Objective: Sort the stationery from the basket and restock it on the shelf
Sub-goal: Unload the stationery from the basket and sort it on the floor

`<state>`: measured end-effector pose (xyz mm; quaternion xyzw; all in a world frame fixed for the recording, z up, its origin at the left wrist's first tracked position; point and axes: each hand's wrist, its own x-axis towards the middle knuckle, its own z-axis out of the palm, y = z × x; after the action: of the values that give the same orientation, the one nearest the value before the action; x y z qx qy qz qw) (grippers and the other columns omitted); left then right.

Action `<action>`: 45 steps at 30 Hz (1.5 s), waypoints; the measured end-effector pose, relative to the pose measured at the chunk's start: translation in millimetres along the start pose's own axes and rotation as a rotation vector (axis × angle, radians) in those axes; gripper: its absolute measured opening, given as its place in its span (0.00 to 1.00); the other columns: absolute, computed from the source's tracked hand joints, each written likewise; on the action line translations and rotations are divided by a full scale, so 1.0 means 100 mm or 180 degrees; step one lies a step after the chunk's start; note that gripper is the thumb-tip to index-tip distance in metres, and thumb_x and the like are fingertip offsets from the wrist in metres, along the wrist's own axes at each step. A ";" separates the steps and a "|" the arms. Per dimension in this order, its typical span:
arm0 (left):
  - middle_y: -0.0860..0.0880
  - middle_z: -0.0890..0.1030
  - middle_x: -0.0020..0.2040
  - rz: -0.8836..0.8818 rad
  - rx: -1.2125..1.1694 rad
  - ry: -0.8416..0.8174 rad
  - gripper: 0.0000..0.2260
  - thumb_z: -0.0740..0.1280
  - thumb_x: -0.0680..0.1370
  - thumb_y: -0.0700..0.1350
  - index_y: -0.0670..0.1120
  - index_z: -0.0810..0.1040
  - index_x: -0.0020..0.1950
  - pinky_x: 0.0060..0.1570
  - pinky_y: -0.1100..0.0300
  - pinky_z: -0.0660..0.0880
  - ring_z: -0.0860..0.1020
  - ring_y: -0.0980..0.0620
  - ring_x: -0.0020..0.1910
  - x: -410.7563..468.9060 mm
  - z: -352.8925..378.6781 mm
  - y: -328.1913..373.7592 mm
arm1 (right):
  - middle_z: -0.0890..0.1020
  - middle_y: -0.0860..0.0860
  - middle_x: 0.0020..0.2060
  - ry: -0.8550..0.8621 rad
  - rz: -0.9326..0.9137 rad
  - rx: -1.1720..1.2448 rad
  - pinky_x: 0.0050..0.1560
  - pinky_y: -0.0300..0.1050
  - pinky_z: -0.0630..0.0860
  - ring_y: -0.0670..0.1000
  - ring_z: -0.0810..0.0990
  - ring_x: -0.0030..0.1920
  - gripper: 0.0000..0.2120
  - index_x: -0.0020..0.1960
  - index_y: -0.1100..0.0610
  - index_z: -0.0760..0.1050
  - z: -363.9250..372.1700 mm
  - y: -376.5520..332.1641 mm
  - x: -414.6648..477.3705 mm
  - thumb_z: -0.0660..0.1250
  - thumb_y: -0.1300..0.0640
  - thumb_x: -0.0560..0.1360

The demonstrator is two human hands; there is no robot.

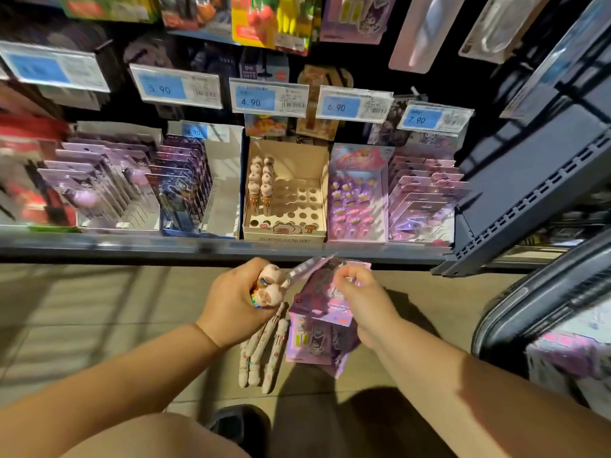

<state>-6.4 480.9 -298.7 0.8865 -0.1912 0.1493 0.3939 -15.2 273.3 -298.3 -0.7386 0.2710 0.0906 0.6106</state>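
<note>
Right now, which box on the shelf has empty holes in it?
The cream box below the 4.90 tag; only a few pens stand in it. The other boxes show no holes.

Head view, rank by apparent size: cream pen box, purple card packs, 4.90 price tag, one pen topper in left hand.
1-2. cream pen box, purple card packs: alike; packs nearer the camera, so unranked.
3. 4.90 price tag.
4. pen topper, on the pens in the left hand.

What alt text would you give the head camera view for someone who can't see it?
A person's left hand grips a bunch of cream pens while the right hand holds purple packets, in front of a stocked shelf.
</note>
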 end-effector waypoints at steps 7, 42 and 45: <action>0.52 0.80 0.33 0.1289 0.0342 -0.0280 0.14 0.65 0.67 0.58 0.54 0.69 0.47 0.28 0.61 0.71 0.79 0.49 0.31 0.02 0.08 0.01 | 0.84 0.56 0.49 0.0019 0.0067 0.0478 0.51 0.51 0.78 0.55 0.82 0.49 0.19 0.51 0.56 0.76 0.10 -0.05 -0.06 0.72 0.42 0.71; 0.41 0.83 0.50 -0.4120 -0.0473 -0.1465 0.14 0.74 0.72 0.40 0.40 0.78 0.55 0.52 0.55 0.78 0.82 0.42 0.50 -0.56 0.77 -1.25 | 0.81 0.49 0.46 -0.0275 0.0775 -0.0998 0.38 0.42 0.80 0.47 0.83 0.42 0.11 0.51 0.53 0.71 0.11 0.70 0.38 0.72 0.59 0.74; 0.43 0.83 0.48 -0.3923 -0.0156 -0.1757 0.13 0.74 0.73 0.46 0.41 0.78 0.54 0.34 0.61 0.75 0.81 0.45 0.42 -0.55 0.81 -1.24 | 0.80 0.50 0.48 -0.0298 0.0791 -0.1195 0.38 0.39 0.79 0.50 0.83 0.47 0.12 0.53 0.54 0.71 0.16 0.75 0.44 0.72 0.59 0.74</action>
<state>10.6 508.5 -453.2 0.8301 0.2525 -0.3389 0.3638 -13.1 267.9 -386.9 -0.7952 0.3097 0.2481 0.4586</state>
